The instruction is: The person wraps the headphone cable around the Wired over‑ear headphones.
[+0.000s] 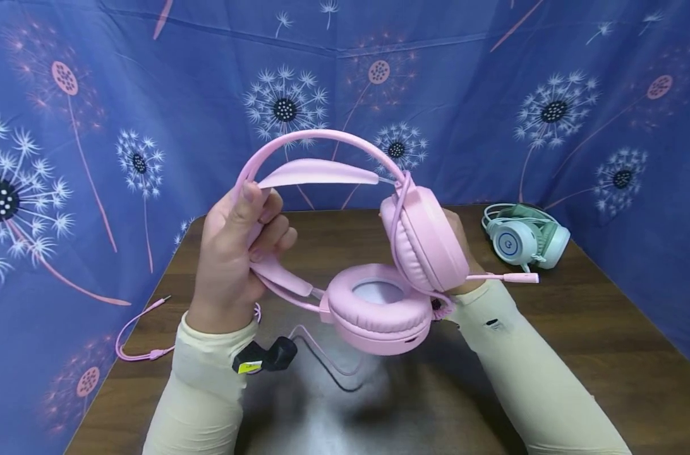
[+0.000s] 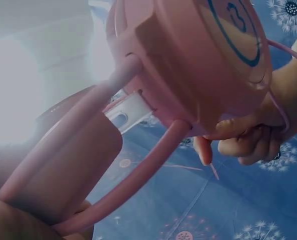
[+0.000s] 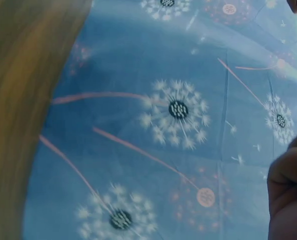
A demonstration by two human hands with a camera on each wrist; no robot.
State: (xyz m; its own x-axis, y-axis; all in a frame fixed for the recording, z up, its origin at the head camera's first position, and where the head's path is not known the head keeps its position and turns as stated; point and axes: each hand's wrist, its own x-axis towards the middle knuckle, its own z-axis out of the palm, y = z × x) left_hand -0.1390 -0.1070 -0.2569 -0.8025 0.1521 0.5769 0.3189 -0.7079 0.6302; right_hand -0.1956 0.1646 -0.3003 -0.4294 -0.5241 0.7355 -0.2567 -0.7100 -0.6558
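Note:
My left hand point(image 1: 228, 253) grips the headband of a pink headset point(image 1: 316, 136), raised above the table with its two ear cups to the right. The upper ear cup point(image 1: 427, 240) stands tilted, its thin microphone boom point(image 1: 504, 277) pointing right. A pink cable point(image 1: 399, 221) runs around this cup. Behind the cup, my right hand point(image 1: 459, 237) is mostly hidden in the head view. In the left wrist view the right hand point(image 2: 256, 135) has curled fingers, with the cable point(image 2: 283, 112) running into them. Only the curled fingers point(image 3: 291, 187) show in the right wrist view.
A pale green headset point(image 1: 524, 237) rests at the table's back right. More pink cable point(image 1: 134, 335) with a plug lies at the left. Beside my left wrist is a small black block point(image 1: 265, 356) with a yellow label. A blue dandelion-patterned curtain point(image 1: 345, 76) surrounds the wooden table point(image 1: 595, 328).

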